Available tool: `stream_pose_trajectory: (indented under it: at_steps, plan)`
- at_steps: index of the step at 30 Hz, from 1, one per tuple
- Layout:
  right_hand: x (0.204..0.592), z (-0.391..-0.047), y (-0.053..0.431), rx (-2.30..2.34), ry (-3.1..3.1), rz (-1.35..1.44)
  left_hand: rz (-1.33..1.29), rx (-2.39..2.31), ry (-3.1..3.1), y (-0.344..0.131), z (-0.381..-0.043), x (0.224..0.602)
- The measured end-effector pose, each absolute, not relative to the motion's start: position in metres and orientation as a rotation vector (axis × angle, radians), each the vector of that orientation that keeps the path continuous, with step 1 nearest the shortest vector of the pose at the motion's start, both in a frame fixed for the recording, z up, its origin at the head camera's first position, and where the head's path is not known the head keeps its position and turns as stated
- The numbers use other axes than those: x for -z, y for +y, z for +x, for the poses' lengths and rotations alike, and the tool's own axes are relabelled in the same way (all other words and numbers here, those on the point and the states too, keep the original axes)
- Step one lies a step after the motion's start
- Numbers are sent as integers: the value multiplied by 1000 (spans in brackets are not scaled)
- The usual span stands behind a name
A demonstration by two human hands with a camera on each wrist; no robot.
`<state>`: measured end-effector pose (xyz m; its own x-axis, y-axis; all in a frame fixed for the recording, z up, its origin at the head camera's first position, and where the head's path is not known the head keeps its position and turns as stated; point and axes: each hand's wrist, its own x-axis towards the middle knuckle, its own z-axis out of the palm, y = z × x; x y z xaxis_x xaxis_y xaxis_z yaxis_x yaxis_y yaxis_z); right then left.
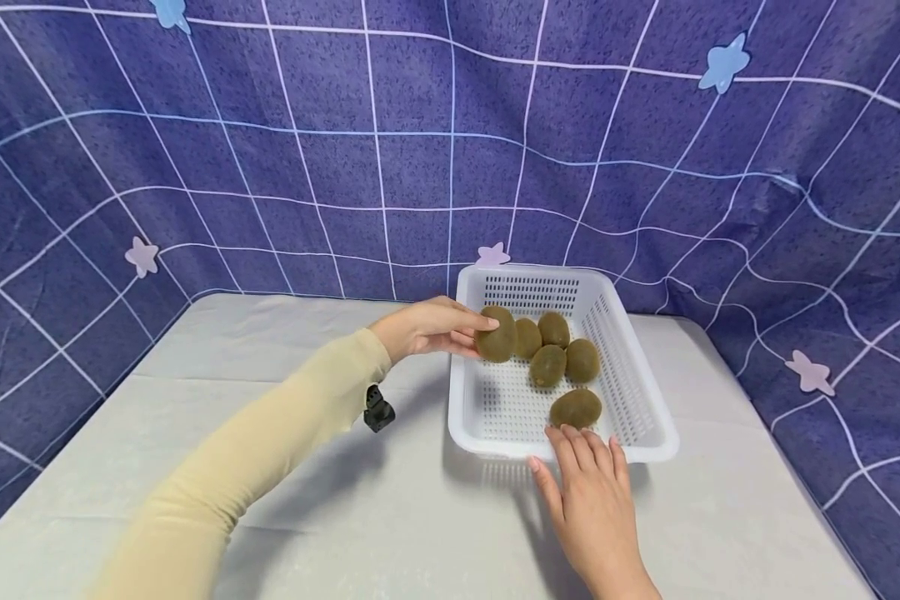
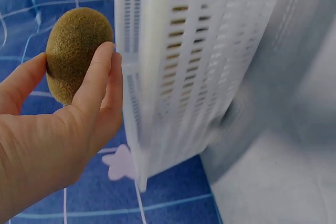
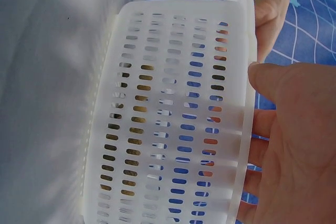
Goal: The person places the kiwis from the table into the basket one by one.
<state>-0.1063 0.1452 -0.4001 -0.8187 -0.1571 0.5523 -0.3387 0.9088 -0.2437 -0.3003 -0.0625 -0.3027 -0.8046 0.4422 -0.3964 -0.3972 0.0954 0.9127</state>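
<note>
A brown fuzzy kiwi [image 1: 497, 335] is pinched between the thumb and fingers of my left hand [image 1: 438, 327], raised over the left side of a white plastic basket [image 1: 648, 400]. In the left wrist view this kiwi [image 2: 79, 51] shows whole between the fingertips, beside the slotted basket wall [image 2: 184, 77]. Several more kiwis lie inside the basket, most grouped toward the back and one kiwi [image 1: 576, 408] near the front wall. My right hand [image 1: 592, 500] holds the basket's near rim, fingers over the inside and thumb [image 3: 265, 77] at the outer edge.
The basket stands on a table with a pale cloth [image 1: 390, 517]. Behind and beside it hangs a dark blue curtain [image 1: 412, 167] with grid lines and stars. A small black device [image 1: 378, 410] sits under the left wrist.
</note>
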Motion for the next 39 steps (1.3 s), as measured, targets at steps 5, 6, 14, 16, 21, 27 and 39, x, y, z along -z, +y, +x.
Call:
stream_pose_trajectory:
  at_steps: [5,6,14,16,21,27,39]
  plan:
    - [400,-105,145,-459,-2537,356,65,-1689,1776,-47,-297,312]
    - [400,-105,145,-460,-2539,355,65,-1674,1779,-44,-297,314]
    - [399,-105,146,-456,-2543,355,84,-1576,1798,-23,-290,324]
    - [399,-105,146,-454,-2539,357,95,-1552,1805,-19,-289,328]
    - [400,-106,145,-451,-2537,353,112,-1489,1843,-10,-289,337]
    - [400,-106,145,-446,-2554,347,97,-1408,1897,-3,-288,345]
    - [399,-106,145,-454,-2538,352,75,-1291,1953,13,-286,364]
